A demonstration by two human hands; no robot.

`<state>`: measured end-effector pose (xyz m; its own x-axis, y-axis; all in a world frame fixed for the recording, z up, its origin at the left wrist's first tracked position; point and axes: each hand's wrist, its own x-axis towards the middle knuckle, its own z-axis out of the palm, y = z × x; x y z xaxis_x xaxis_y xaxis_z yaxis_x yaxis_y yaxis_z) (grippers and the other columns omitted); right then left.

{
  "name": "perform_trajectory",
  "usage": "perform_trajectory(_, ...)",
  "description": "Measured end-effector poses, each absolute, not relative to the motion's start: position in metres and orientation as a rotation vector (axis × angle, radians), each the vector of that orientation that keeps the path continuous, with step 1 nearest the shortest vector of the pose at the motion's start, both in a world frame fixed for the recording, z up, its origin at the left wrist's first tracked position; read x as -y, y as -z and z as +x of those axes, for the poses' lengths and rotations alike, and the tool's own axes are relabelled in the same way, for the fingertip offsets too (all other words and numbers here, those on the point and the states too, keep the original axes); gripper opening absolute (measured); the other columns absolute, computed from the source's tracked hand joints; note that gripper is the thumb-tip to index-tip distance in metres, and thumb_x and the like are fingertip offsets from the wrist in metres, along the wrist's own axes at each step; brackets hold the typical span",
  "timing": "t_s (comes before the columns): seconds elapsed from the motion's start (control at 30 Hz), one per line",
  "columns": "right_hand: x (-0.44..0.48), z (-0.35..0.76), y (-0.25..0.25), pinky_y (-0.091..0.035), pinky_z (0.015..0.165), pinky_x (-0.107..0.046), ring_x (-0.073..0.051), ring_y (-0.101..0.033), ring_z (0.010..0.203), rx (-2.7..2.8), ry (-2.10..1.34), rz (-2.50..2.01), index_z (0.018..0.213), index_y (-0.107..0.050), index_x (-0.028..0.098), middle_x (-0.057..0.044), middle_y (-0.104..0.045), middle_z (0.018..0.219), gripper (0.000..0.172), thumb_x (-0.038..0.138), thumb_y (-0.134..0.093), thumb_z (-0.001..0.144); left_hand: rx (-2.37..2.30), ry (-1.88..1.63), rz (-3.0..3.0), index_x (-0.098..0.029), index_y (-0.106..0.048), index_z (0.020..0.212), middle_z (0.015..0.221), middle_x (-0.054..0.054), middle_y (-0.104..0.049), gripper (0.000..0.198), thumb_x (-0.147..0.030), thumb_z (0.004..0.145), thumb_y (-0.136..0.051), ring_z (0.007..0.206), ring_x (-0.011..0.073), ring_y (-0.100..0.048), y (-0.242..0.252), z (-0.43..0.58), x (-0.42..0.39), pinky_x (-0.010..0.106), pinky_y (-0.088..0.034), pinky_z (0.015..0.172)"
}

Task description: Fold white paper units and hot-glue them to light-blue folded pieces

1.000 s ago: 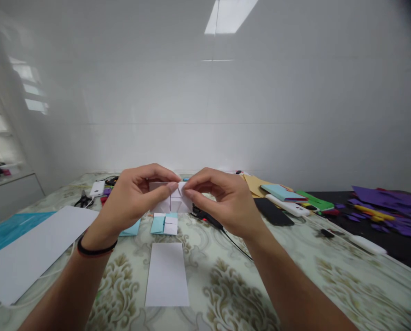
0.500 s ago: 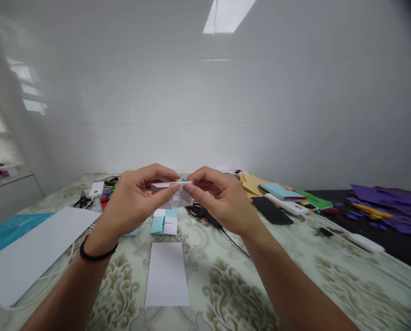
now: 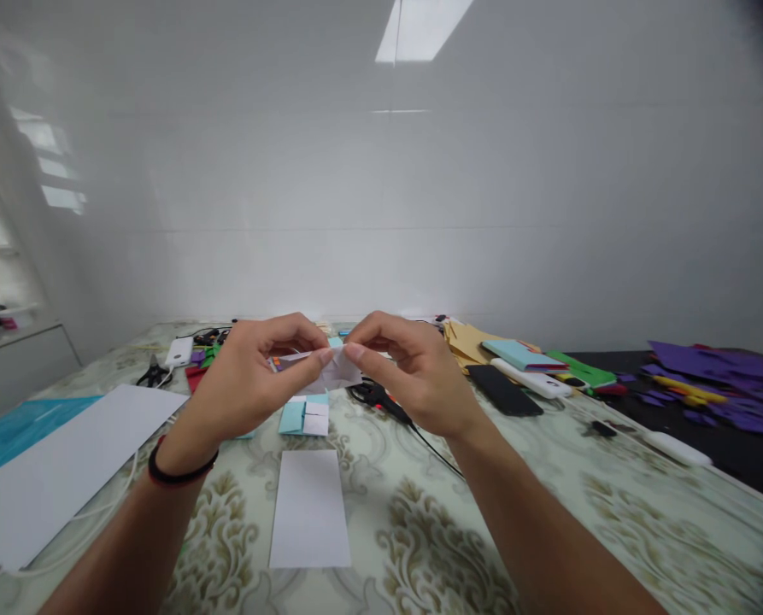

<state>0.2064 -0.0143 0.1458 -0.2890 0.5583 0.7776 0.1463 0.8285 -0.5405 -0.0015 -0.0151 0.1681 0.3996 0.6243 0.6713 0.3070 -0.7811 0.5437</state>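
Observation:
Between my two hands, raised above the table, is a folded piece of white paper (image 3: 337, 373). My left hand (image 3: 259, 367) pinches its upper edge with thumb and fingers, a dark band around the wrist. From the other side my right hand (image 3: 410, 367) pinches the paper close to the left thumb. Parts of the paper are hidden behind my fingers. Below it on the table lies a folded blue-and-white paper square (image 3: 304, 418). A flat white paper rectangle (image 3: 310, 510) rests nearer to me, touched by neither hand.
Left, a large white sheet (image 3: 73, 470) overlaps a blue sheet (image 3: 22, 427); scissors (image 3: 154, 373) lie behind. Right are a black phone (image 3: 504, 390), a white power strip (image 3: 531, 380), a light-blue folded card (image 3: 525, 356) and purple paper pieces (image 3: 720, 376). A black cable (image 3: 436, 453) crosses the patterned tablecloth.
The folded white paper has tilted and changed shape between my fingers, its upper edge no longer straight. Both hands keep their pinch and have barely shifted.

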Motion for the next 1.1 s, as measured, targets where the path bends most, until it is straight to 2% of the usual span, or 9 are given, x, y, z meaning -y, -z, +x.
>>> perform_trajectory(0.17,0.0124,0.2066,-0.1462,-0.047,0.067,-0.027,-0.013,-0.062,0.074,1.882,-0.462,-0.591,0.084,-0.068,0.018,-0.001,-0.069,0.08,0.019,0.033,-0.068,0.096,-0.791,-1.356,2.259,-0.019,-0.074,0.084,0.077,0.001,-0.074,0.017,-0.034,0.093,-0.072,0.068,0.0133,-0.064,-0.1662,-0.0019,0.0142,0.021,-0.049,0.058)
perform_trajectory(0.37,0.0116,0.2065,-0.1463,-0.043,0.062,-0.026,-0.013,-0.058,0.07,1.853,-0.419,-0.64,0.079,-0.066,0.018,0.0,-0.066,0.074,0.023,0.034,-0.068,0.096,-0.781,-1.321,2.236,-0.019,-0.075,0.085,0.078,0.001,-0.073,0.019,-0.034,0.095,-0.07,0.067,0.0121,-0.062,-0.1663,-0.002,0.0127,0.021,-0.047,0.058)
perform_trajectory(0.57,0.0108,0.2053,-0.1457,-0.048,0.067,-0.026,-0.013,-0.062,0.074,1.888,-0.488,-0.631,0.085,-0.068,0.018,-0.002,-0.07,0.08,0.02,0.035,-0.068,0.096,-0.817,-1.311,2.256,-0.019,-0.077,0.088,0.075,0.001,-0.072,0.021,-0.035,0.096,-0.068,0.066,0.0126,-0.059,-0.1654,-0.0036,0.0101,0.023,-0.045,0.058)
perform_trajectory(0.73,0.0107,0.2057,-0.1456,-0.044,0.064,-0.026,-0.013,-0.059,0.072,1.888,-0.45,-0.689,0.082,-0.069,0.018,-0.001,-0.069,0.076,0.02,0.034,-0.068,0.095,-0.806,-1.285,2.24,-0.019,-0.076,0.088,0.078,0.002,-0.073,0.022,-0.038,0.095,-0.068,0.067,0.0135,-0.06,-0.1661,-0.0029,0.0101,0.023,-0.046,0.059)
perform_trajectory(0.9,0.0107,0.207,-0.1469,-0.043,0.064,-0.026,-0.013,-0.057,0.07,1.888,-0.474,-0.667,0.081,-0.067,0.018,-0.001,-0.067,0.076,0.023,0.037,-0.067,0.095,-0.88,-1.209,2.305,-0.017,-0.072,0.079,0.068,0.001,-0.064,0.028,-0.04,0.095,-0.066,0.062,0.0128,-0.054,-0.1673,-0.0043,0.0108,0.022,-0.04,0.053)
perform_trajectory(1.03,0.0079,0.2101,-0.1474,-0.041,0.062,-0.026,-0.012,-0.052,0.067,1.893,-0.496,-0.652,0.078,-0.064,0.018,0.0,-0.061,0.073,0.033,0.043,-0.06,0.1,-0.931,-1.228,2.275,-0.017,-0.07,0.078,0.063,-0.001,-0.058,0.03,-0.041,0.095,-0.065,0.056,0.0117,-0.048,-0.1668,-0.0056,0.0102,0.022,-0.035,0.049)
perform_trajectory(1.1,0.0062,0.2114,-0.1477,-0.045,0.067,-0.026,-0.013,-0.056,0.072,1.914,-0.547,-0.642,0.081,-0.067,0.019,-0.001,-0.064,0.077,0.034,0.046,-0.06,0.1,-0.926,-1.258,2.24,-0.017,-0.071,0.08,0.061,-0.002,-0.055,0.03,-0.043,0.095,-0.065,0.054,0.0112,-0.045,-0.1667,-0.0058,0.01,0.023,-0.032,0.047)
